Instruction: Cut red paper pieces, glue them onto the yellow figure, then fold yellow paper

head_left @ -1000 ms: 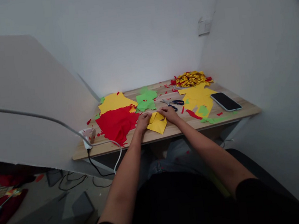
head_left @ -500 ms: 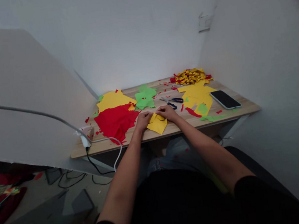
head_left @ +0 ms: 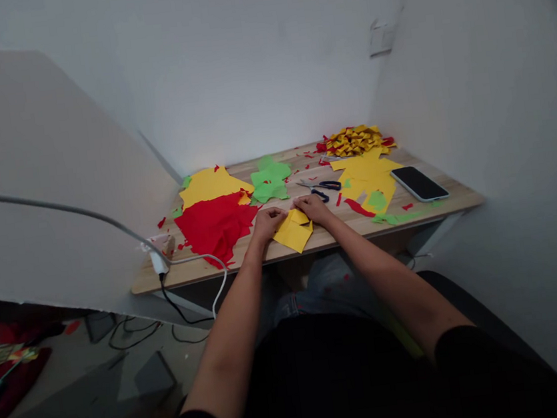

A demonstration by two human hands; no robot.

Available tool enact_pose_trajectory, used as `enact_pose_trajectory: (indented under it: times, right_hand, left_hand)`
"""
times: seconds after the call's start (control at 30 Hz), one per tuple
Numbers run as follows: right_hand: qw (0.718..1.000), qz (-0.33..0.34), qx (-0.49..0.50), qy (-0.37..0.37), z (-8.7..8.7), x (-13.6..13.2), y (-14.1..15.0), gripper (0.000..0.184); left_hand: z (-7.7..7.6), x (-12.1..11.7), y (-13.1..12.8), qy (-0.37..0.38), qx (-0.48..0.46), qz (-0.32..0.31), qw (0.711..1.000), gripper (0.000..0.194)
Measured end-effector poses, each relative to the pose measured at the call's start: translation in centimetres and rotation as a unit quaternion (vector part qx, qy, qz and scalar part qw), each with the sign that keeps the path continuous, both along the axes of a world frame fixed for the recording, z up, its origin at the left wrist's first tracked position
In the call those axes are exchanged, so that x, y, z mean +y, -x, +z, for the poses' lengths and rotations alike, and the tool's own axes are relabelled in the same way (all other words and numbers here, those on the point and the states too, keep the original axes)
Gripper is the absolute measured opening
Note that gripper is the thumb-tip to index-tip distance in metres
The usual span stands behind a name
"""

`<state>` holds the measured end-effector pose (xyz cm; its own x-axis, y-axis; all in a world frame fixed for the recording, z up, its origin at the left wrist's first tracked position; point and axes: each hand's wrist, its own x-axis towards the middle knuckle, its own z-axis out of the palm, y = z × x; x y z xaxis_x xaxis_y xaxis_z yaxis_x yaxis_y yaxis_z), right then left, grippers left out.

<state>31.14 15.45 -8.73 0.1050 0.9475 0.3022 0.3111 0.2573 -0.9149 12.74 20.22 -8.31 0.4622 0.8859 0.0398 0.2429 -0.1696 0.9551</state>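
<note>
A folded yellow paper lies at the near edge of the wooden table. My left hand presses on its left side with the fingers curled. My right hand pinches the paper's upper right edge. A red paper sheet lies just left of my left hand. Blue-handled scissors rest behind my right hand, apart from it.
Yellow sheets and green cut-outs lie at the back. More yellow paper and a pile of small folded yellow-red pieces sit at right, beside a black phone. A charger and white cable hang at the left edge.
My hands have shifted only slightly on the yellow paper, the right fingers working its upper fold. The view has tilted a little.
</note>
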Motion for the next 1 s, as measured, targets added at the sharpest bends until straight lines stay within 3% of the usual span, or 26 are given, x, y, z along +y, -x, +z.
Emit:
enact_pose_trajectory:
  times: [0.17, 0.47, 1.0]
  right_hand:
    - [1.0, 0.021, -0.005, 0.0, -0.3, 0.2, 0.2, 0.029]
    - [1.0, -0.007, -0.011, -0.011, -0.4, 0.4, -0.3, 0.032]
    - [0.998, 0.029, -0.054, -0.01, -1.0, 0.9, -0.5, 0.029]
  left_hand:
    - [-0.3, 0.2, 0.0, 0.002, -0.004, -0.007, 1.0, 0.021]
    - [-0.6, 1.0, 0.1, -0.006, -0.028, -0.015, 0.999, 0.024]
    - [-0.3, 0.6, 0.1, -0.022, -0.017, -0.03, 0.999, 0.024]
